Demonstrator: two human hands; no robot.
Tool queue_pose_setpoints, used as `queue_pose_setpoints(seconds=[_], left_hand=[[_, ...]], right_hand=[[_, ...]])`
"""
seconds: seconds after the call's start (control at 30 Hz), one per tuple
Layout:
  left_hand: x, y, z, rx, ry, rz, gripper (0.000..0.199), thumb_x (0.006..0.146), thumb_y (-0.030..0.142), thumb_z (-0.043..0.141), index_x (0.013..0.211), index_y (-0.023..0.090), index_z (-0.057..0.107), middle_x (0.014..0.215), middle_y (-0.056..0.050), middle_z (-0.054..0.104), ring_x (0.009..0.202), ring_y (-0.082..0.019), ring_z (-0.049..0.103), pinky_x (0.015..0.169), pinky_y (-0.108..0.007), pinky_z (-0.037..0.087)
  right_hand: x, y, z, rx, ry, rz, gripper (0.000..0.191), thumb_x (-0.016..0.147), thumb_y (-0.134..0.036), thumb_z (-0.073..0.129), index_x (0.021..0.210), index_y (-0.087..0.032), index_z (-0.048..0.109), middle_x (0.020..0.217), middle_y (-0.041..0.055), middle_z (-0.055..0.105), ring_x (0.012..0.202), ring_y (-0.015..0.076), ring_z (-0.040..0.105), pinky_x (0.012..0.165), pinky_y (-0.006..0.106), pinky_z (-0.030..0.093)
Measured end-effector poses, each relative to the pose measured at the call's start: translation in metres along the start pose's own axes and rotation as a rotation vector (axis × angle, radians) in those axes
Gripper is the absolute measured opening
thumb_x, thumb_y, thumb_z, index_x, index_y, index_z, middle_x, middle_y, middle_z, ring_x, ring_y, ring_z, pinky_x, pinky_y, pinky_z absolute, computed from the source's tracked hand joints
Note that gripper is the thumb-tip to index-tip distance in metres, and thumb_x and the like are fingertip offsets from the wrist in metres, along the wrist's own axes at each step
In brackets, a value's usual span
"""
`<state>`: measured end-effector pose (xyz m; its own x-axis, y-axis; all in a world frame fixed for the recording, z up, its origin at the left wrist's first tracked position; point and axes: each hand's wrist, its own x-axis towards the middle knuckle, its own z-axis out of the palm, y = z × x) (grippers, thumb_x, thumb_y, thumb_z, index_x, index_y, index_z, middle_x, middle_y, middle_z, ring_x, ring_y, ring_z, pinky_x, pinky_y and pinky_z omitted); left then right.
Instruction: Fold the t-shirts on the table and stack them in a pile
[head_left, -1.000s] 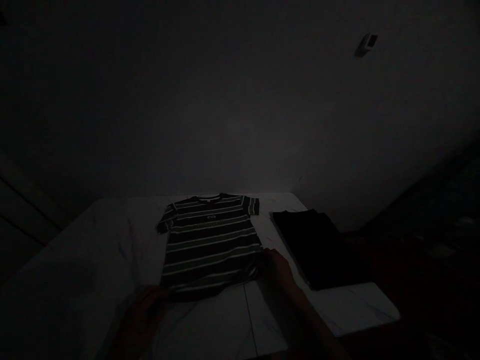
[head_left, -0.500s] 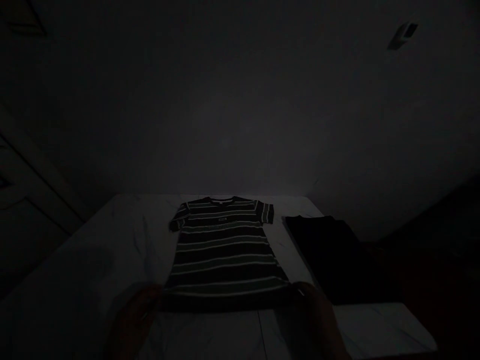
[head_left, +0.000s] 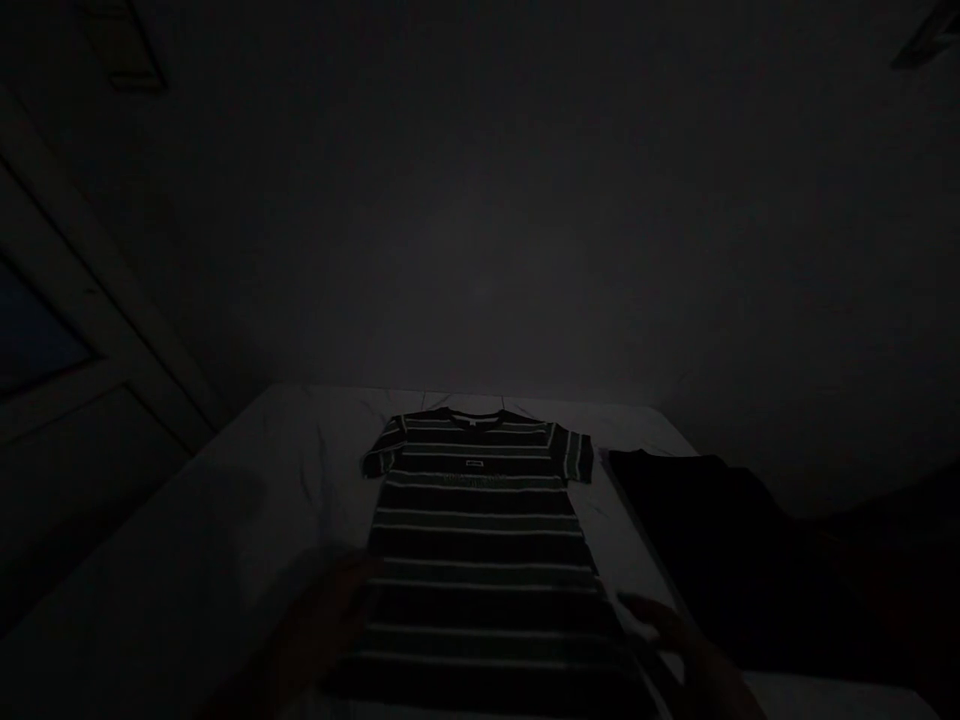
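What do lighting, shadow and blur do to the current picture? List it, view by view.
Head view: very dim throughout, no clear glare; the black cloth loses nearly all detail, while the striped shirt's pale lines read clearly. Head view: the table is shadowed beside the left hand; that hand and the right hand look dark and soft-edged.

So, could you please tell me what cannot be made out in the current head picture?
Shirt, head view: the chest print is too small and dim to read.
Left hand, head view: blur and darkness hide whether it touches the shirt.
Right hand, head view: the bottom edge cuts off the arm behind it.
Black cloth, head view: darkness hides any folds or layers.
Wall fitting, head view: cut off by the right edge.
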<state>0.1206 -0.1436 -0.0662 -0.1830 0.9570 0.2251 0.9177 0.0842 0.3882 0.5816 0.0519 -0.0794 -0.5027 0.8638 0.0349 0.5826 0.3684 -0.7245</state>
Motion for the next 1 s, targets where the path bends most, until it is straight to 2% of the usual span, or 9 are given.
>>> queue_pose_setpoints(seconds=[0.03, 0.13, 0.2, 0.27, 0.43, 0.5, 0.63, 0.87, 1.0], left_hand=[[0.03, 0.009, 0.003, 0.01, -0.034, 0.065, 0.039, 0.097, 0.032, 0.044, 0.13, 0.029, 0.065, 0.132, -0.004, 0.069, 0.12, -0.019, 0.065, 0.104, -0.035, 0.053], [0.119, 0.026, 0.021, 0.134, -0.09, 0.202, 0.051, 0.097, 0.031, 0.047, 0.146, 0.019, 0.05, 0.152, -0.012, 0.051, 0.141, -0.026, 0.046, 0.116, -0.045, 0.041], [0.161, 0.02, 0.036, 0.26, -0.09, 0.19, 0.055, 0.098, 0.037, 0.047, 0.15, 0.018, 0.046, 0.157, -0.015, 0.043, 0.147, -0.032, 0.037, 0.117, -0.056, 0.034], [0.183, 0.002, 0.049, 0.349, -0.095, 0.165, 0.057, 0.1, 0.045, 0.044, 0.151, 0.021, 0.045, 0.158, -0.015, 0.042, 0.147, -0.035, 0.035, 0.117, -0.061, 0.029], [0.195, -0.047, 0.063, 0.414, -0.073, 0.133, 0.059, 0.101, 0.054, 0.037, 0.151, 0.024, 0.045, 0.161, -0.014, 0.038, 0.149, -0.034, 0.032, 0.118, -0.057, 0.026], [0.198, -0.054, 0.063, 0.424, -0.056, 0.13, 0.058, 0.101, 0.054, 0.035, 0.152, 0.026, 0.044, 0.162, -0.014, 0.036, 0.15, -0.035, 0.03, 0.117, -0.059, 0.026], [0.208, -0.061, 0.059, 0.454, -0.008, 0.087, 0.055, 0.102, 0.048, 0.036, 0.152, 0.027, 0.044, 0.161, -0.012, 0.038, 0.149, -0.034, 0.031, 0.117, -0.062, 0.025], [0.225, -0.09, 0.024, 0.496, 0.087, -0.182, 0.047, 0.101, 0.035, 0.037, 0.143, 0.023, 0.054, 0.153, -0.016, 0.048, 0.143, -0.036, 0.04, 0.113, -0.068, 0.025], [0.227, -0.098, 0.005, 0.53, 0.172, -0.336, 0.048, 0.098, 0.023, 0.036, 0.141, 0.014, 0.055, 0.152, -0.022, 0.048, 0.143, -0.042, 0.037, 0.109, -0.073, 0.027]], right_hand=[[0.026, -0.015, 0.003, -0.049, 0.035, -0.049, 0.047, 0.094, -0.049, 0.05, 0.134, -0.029, 0.063, 0.132, 0.0087, 0.068, 0.108, 0.0267, 0.071, 0.088, 0.038, 0.061], [0.111, -0.053, 0.028, -0.198, 0.073, -0.255, 0.055, 0.099, -0.045, 0.038, 0.146, -0.019, 0.051, 0.148, 0.0129, 0.055, 0.134, 0.0257, 0.054, 0.112, 0.043, 0.045], [0.153, -0.059, 0.049, -0.399, 0.073, -0.243, 0.06, 0.099, -0.044, 0.04, 0.148, -0.011, 0.047, 0.155, 0.0177, 0.044, 0.145, 0.0287, 0.04, 0.117, 0.047, 0.037], [0.175, -0.049, 0.067, -0.581, 0.045, -0.191, 0.065, 0.099, -0.048, 0.04, 0.151, -0.009, 0.043, 0.159, 0.019, 0.038, 0.149, 0.0317, 0.031, 0.119, 0.053, 0.03], [0.177, -0.014, 0.082, -0.77, 0.035, -0.108, 0.078, 0.096, -0.064, 0.04, 0.155, -0.013, 0.039, 0.162, 0.0186, 0.029, 0.15, 0.0401, 0.024, 0.117, 0.061, 0.022], [0.182, -0.011, 0.08, -0.786, 0.049, -0.096, 0.083, 0.094, -0.07, 0.04, 0.155, -0.013, 0.039, 0.162, 0.021, 0.029, 0.15, 0.0421, 0.022, 0.116, 0.063, 0.021], [0.205, -0.008, 0.077, -0.784, 0.08, -0.134, 0.082, 0.095, -0.07, 0.037, 0.155, -0.014, 0.038, 0.163, 0.0198, 0.029, 0.152, 0.0381, 0.02, 0.118, 0.06, 0.018], [0.217, 0.02, 0.084, -0.767, 0.106, -0.155, 0.075, 0.096, -0.066, 0.04, 0.154, -0.018, 0.041, 0.161, 0.0174, 0.034, 0.15, 0.0369, 0.027, 0.118, 0.059, 0.02], [0.217, 0.016, 0.081, -0.758, 0.079, -0.153, 0.076, 0.096, -0.065, 0.042, 0.155, -0.016, 0.04, 0.162, 0.0184, 0.032, 0.15, 0.0374, 0.026, 0.118, 0.06, 0.022]])
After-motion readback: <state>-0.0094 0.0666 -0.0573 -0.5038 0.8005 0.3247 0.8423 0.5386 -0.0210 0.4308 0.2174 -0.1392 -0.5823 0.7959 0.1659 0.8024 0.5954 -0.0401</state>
